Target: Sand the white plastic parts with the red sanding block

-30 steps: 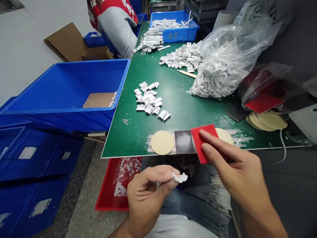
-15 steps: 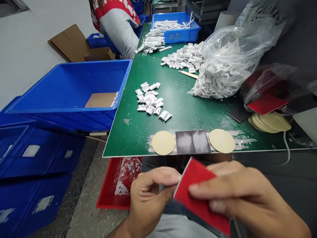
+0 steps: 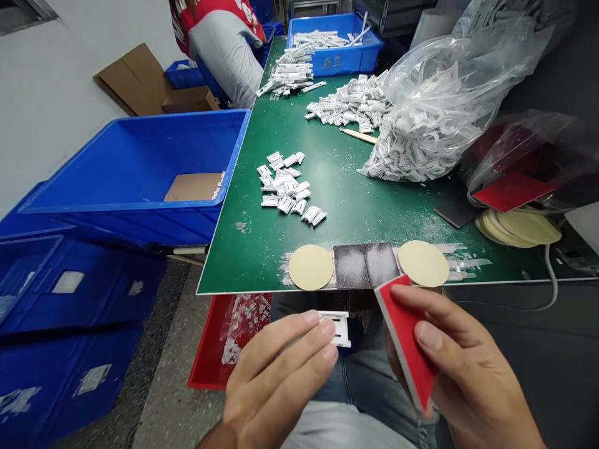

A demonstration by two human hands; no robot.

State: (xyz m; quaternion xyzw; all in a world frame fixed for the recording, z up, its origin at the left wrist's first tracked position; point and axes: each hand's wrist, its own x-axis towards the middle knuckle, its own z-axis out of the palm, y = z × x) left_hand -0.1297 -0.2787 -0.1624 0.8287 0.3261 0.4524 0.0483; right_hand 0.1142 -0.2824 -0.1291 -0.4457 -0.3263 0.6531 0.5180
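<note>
My left hand [image 3: 276, 374] pinches a small white plastic part [image 3: 337, 327] between thumb and fingers, held over my lap just below the green table's [image 3: 337, 187] near edge. My right hand [image 3: 458, 374] grips a red sanding block [image 3: 406, 340], tilted on edge, a short way right of the part and apart from it. On the table edge above them lie two round tan discs [image 3: 310, 267] [image 3: 423, 263] with two dark sanding sheets [image 3: 365, 265] between them. A small pile of white parts [image 3: 287, 187] lies farther back.
A large blue bin [image 3: 135, 174] stands left of the table. A red tray [image 3: 210, 349] sits on the floor below. A clear bag of white parts [image 3: 435, 106], a blue tray [image 3: 337, 47], tan discs [image 3: 519, 224] and another person's sleeve [image 3: 224, 43] are farther back.
My right hand lifted the red block off the table edge, brought it against the part in my left hand, then drew it right. The part now shows flat in my left fingers.
</note>
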